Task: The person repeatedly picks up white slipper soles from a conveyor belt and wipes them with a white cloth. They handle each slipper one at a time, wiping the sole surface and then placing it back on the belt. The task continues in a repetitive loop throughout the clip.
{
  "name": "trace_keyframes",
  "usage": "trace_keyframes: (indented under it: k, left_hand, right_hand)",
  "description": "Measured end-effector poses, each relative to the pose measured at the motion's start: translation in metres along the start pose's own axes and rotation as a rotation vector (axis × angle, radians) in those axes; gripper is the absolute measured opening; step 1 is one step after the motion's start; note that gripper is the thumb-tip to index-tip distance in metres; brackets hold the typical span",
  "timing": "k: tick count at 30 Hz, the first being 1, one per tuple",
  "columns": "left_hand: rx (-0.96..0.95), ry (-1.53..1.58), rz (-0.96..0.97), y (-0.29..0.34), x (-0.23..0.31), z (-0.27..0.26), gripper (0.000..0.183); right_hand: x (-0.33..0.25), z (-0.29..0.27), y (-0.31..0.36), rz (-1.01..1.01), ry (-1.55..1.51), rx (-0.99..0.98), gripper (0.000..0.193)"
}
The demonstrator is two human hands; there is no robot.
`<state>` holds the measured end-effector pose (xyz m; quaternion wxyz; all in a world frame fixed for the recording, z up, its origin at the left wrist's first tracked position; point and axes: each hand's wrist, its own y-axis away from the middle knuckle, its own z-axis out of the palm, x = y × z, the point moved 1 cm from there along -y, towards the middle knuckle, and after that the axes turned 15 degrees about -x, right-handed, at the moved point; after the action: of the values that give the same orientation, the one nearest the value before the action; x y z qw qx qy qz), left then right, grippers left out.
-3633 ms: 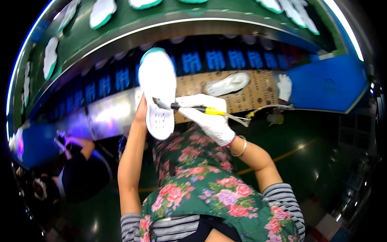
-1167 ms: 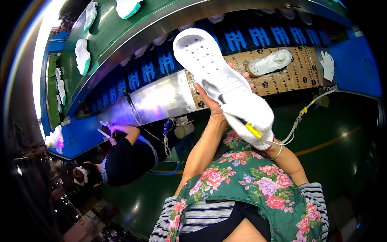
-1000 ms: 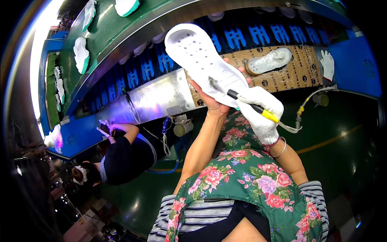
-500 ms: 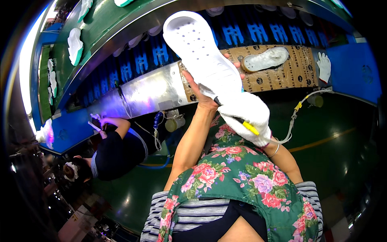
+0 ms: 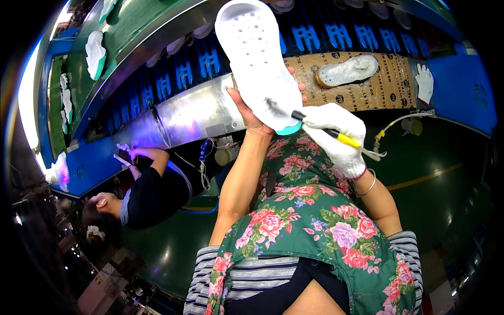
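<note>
My bare left hand (image 5: 251, 113) is closed round the side of a white shoe (image 5: 257, 58), holding it up with its holed face toward me. A teal edge (image 5: 289, 129) shows at the shoe's near end, where a dark smudge marks the white. In a white knitted glove, my right hand (image 5: 337, 134) grips a slim black-and-yellow brush-like tool (image 5: 332, 131). Its dark tip touches or nearly touches the shoe beside the teal edge. A pale tube trails from the tool's yellow end.
Beyond my hands, a greyish-white shoe form (image 5: 349, 71) lies on a cardboard sheet (image 5: 386, 92) over the metal bench (image 5: 194, 113). A white glove (image 5: 424, 84) rests at the right. Blue racks (image 5: 336, 35) line the back. More shoes ride a green belt (image 5: 123, 39). A co-worker (image 5: 152, 194) works at left.
The shoe has moved up and tilted, baring its teal edge. My right hand has drawn back slightly to the right, and the tool's tip is now in plain sight.
</note>
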<state>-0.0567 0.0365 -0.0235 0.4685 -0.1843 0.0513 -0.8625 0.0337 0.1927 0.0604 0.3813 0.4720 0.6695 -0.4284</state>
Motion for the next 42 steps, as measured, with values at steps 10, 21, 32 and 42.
trace_keyframes:
  k: [10,21,32,42]
  left_hand:
    - [-0.198,0.122,-0.204,-0.003,0.022,-0.007,0.112]
    - [-0.135,0.032,-0.347,-0.005,0.039,-0.006,0.091]
    - [-0.173,-0.049,-0.402,-0.011,0.052,-0.005,0.090]
    - [-0.203,0.030,-0.197,-0.012,0.044,-0.016,0.103]
  right_hand:
    - [-0.012,-0.001,-0.009,-0.129,0.145,-0.250,0.021]
    - [-0.019,0.001,-0.018,-0.296,0.272,-0.329,0.025]
    - [-0.023,0.015,-0.016,-0.209,0.114,-0.395,0.023]
    - [-0.023,0.028,-0.017,0.088,-0.285,-0.412,0.017]
